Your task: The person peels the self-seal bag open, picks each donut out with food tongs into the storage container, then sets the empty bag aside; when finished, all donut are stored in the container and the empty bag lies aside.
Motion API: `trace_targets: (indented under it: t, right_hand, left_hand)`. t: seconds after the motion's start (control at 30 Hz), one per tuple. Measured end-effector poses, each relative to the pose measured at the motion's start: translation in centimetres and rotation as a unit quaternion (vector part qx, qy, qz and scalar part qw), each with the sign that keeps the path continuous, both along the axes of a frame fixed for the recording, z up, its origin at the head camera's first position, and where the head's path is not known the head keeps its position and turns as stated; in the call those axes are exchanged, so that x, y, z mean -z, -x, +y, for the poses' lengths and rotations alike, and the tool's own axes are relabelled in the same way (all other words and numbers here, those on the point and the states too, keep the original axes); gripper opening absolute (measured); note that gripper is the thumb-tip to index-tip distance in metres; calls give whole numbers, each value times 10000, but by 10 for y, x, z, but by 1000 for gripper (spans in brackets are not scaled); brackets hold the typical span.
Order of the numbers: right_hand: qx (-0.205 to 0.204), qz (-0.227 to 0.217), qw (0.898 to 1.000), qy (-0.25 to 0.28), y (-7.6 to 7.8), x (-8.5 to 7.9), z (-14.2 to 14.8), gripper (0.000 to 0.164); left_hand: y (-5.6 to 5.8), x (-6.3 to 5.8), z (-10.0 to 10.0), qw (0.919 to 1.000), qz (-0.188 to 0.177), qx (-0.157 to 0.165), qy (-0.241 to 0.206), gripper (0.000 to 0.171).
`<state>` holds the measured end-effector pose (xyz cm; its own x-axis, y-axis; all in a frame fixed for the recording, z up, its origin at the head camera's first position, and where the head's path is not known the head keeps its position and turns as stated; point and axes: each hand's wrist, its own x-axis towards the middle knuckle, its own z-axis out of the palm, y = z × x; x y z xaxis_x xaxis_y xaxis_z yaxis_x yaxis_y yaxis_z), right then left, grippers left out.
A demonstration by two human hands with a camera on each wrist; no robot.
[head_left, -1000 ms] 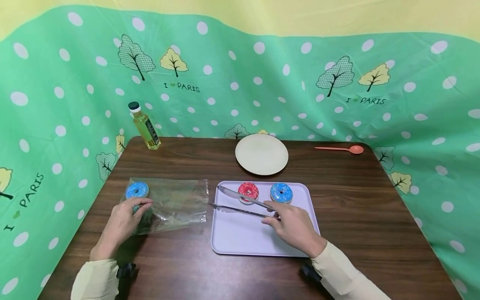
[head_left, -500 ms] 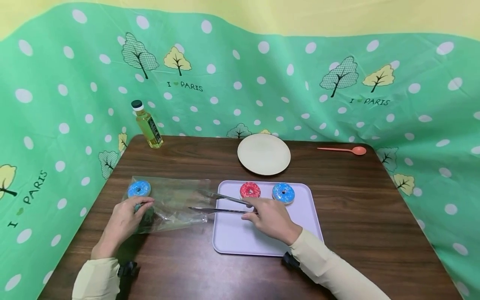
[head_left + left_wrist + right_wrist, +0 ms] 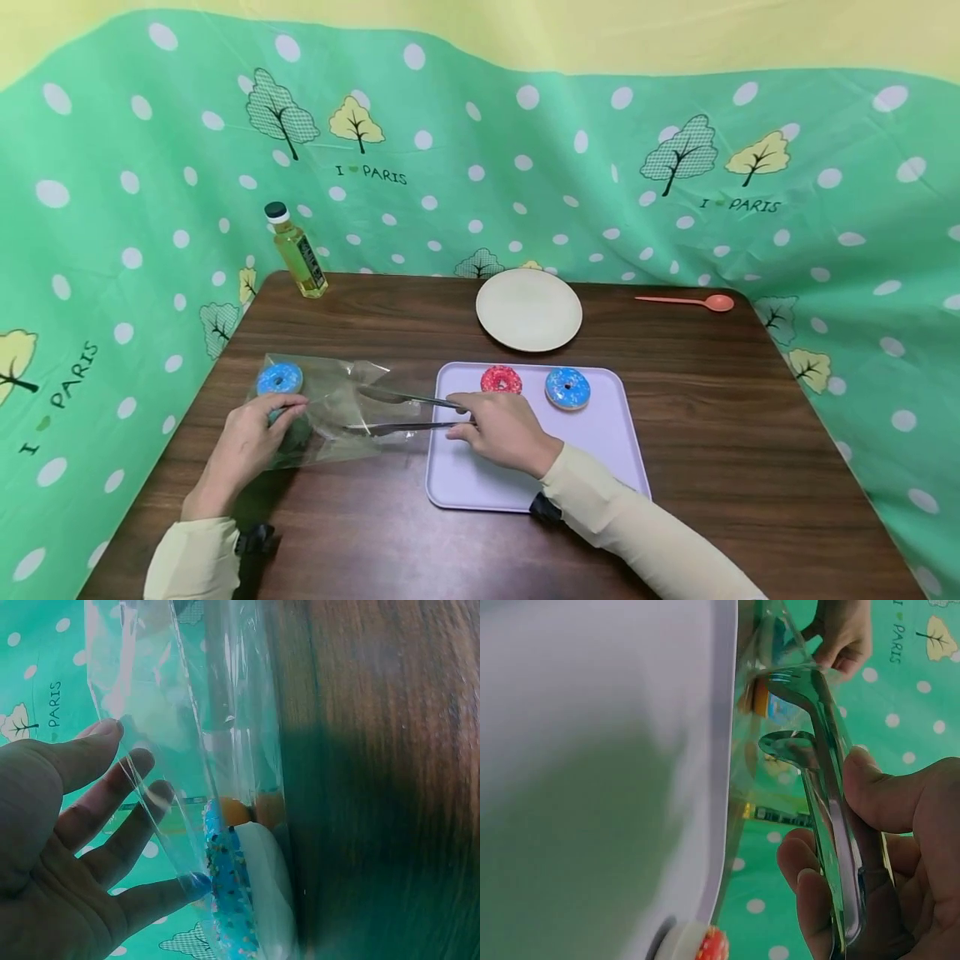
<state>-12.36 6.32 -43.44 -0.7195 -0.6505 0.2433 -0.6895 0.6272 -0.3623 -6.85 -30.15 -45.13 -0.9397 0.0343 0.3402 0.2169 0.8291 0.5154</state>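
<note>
A clear plastic bag [image 3: 330, 446] lies on the table at the left, a blue sprinkled donut [image 3: 264, 377] at its far left end. My left hand [image 3: 243, 437] pinches the bag's upper film between thumb and fingers; the left wrist view shows the film raised over the donut's blue icing [image 3: 227, 885]. Metal tongs [image 3: 427, 426] are in my right hand [image 3: 506, 429]. Their arms stand apart, with one forked tip and one spoon-shaped tip [image 3: 787, 746], and reach into the bag's right end. Nothing shows between them.
Under my right arm is a lilac tray [image 3: 480, 492], bearing a red donut [image 3: 491, 377] and a blue donut [image 3: 556, 392]. Behind it stands a cream plate [image 3: 528, 310]. An oil bottle [image 3: 302, 260] and a coral spoon [image 3: 718, 302] sit along the table's back edge.
My right hand has carried the tongs leftward from over the tray into the bag's right end, whose film now bunches upward. The left hand keeps its hold.
</note>
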Motion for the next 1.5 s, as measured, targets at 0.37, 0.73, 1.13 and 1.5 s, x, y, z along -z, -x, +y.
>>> trace_targets:
  t: [0.37, 0.73, 1.13, 1.5]
  right_hand:
    - [-104, -106, 9997, -174, 1, 0, -19, 42]
    - [-303, 179, 9990, -277, 2, -2, -36, 43]
    - [-463, 20, 9975, -543, 9, 12, -70, 51]
    - [-632, 6, 9962, -599, 11, 15, -84, 49]
  left_hand:
    - [-2, 0, 2, 9999, 133, 24, -13, 12]
    - [0, -2, 3, 10000, -27, 34, -82, 12]
    - [0, -2, 4, 9998, -152, 61, -123, 13]
    - [1, -1, 7, 10000, -15, 64, -41, 11]
